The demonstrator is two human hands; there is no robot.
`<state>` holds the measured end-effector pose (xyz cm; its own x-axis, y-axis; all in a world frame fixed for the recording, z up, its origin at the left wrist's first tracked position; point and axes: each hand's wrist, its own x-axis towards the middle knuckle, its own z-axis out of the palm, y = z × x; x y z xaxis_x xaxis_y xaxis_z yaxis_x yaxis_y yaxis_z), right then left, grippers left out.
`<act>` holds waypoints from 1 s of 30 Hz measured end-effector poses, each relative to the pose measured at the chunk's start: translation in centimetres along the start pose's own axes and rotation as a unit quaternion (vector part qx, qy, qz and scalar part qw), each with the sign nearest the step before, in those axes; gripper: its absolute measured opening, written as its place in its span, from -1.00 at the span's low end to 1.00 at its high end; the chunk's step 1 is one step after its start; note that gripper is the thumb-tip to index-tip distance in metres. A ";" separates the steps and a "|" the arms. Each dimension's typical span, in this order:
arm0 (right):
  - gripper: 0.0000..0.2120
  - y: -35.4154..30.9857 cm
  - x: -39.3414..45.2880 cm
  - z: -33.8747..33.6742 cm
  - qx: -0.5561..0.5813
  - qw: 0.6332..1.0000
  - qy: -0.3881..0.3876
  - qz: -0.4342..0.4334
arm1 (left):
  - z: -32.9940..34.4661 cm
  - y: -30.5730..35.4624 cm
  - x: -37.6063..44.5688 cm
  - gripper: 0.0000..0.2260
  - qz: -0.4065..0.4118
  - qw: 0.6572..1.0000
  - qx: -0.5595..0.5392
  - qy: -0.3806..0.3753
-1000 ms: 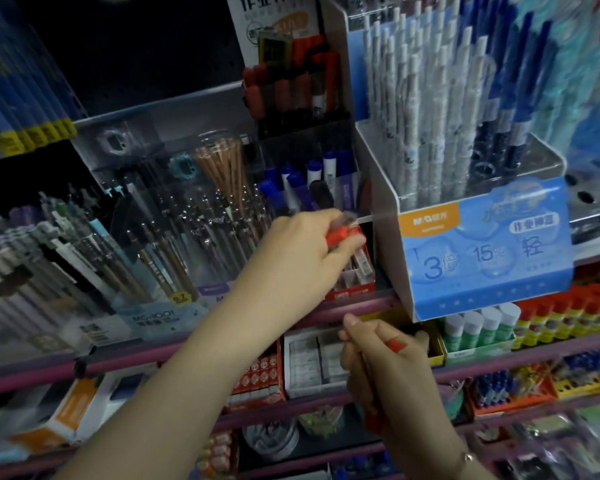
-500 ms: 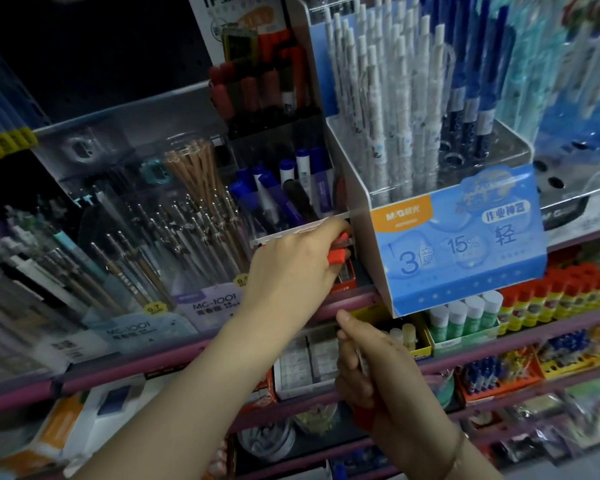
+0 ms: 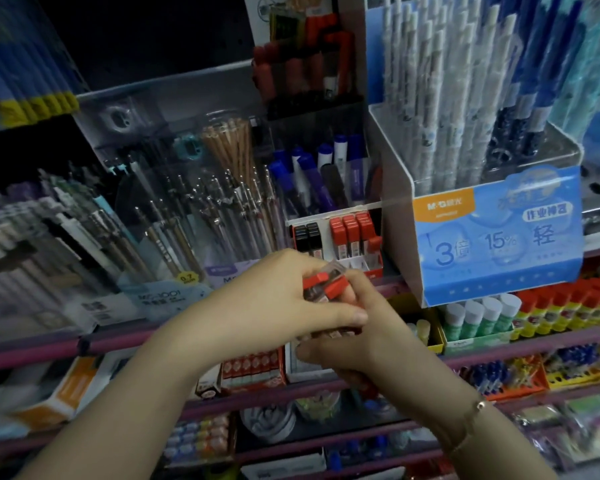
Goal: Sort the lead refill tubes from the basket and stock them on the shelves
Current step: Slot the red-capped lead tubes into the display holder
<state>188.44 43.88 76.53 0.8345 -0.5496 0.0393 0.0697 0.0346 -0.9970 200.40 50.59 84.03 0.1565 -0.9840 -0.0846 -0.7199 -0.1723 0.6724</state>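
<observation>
while red-capped tubes are already standing in the small box (image 3: 336,242) at mid-frame, i'm holding a handful of lead tubes (image 3: 326,285) just below it, my right hand (image 3: 371,337) cupping the bunch and my left hand (image 3: 284,299) pinching one out; these are waiting to be shelved, i'm guessing.

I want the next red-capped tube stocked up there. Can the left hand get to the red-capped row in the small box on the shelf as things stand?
Probably yes. The left hand sits just below the small box, whose open front faces it with nothing between. But it is gripping red-capped tubes together with the right hand.
</observation>
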 end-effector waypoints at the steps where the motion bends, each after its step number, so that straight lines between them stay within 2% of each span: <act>1: -0.43 0.0 0.0 -0.1 0.001 1.000 -0.008 0.000 | -0.2 -0.1 0.0 -0.86 0.004 1.000 -0.009 -0.006; 3: -0.42 0.0 0.0 -0.1 0.025 0.999 -0.025 0.002 | -0.5 -0.5 -0.1 -0.92 0.012 0.999 -0.029 -0.010; 7: -0.52 -0.3 -0.4 0.0 0.156 0.985 -0.079 0.002 | -0.6 -1.2 -0.3 -0.88 0.027 0.999 -0.041 0.019; 12: -0.64 -0.5 -0.7 -0.1 0.222 0.966 -0.132 -0.002 | -0.4 -1.4 -0.8 -0.80 0.030 0.996 -0.027 0.078; 15: -0.75 0.0 -1.0 -0.2 0.256 0.956 -0.142 0.009 | -1.1 -1.8 -0.9 -0.73 0.037 0.988 -0.042 0.147; 18: -0.77 1.0 -1.3 -0.5 0.283 0.953 -0.106 0.031 | -2.1 -2.1 -1.1 -0.76 0.045 0.976 -0.065 0.202; 21: -0.90 1.5 -1.4 -0.5 0.310 0.949 -0.059 0.011 | -2.2 -2.1 -1.2 -0.77 0.038 0.976 -0.050 0.210; 24: -0.88 1.4 -1.5 -0.2 0.336 0.941 -0.028 -0.010 | -1.6 -1.9 -1.1 -0.81 0.026 0.975 -0.039 0.216; 27: -0.88 1.4 -1.7 0.5 0.318 0.947 0.019 -0.029 | -1.0 -1.8 -1.0 -0.78 0.022 0.979 -0.032 0.198; 30: -0.84 1.7 -1.7 1.1 0.272 0.955 0.115 -0.031 | -0.1 -1.6 -0.5 -0.80 0.019 0.979 -0.017 0.203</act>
<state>187.74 45.75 74.82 0.6817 -0.7314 0.0187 0.4414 0.3907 -0.8078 201.55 51.37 83.07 0.3899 -0.8902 0.2356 -0.7091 -0.1270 0.6935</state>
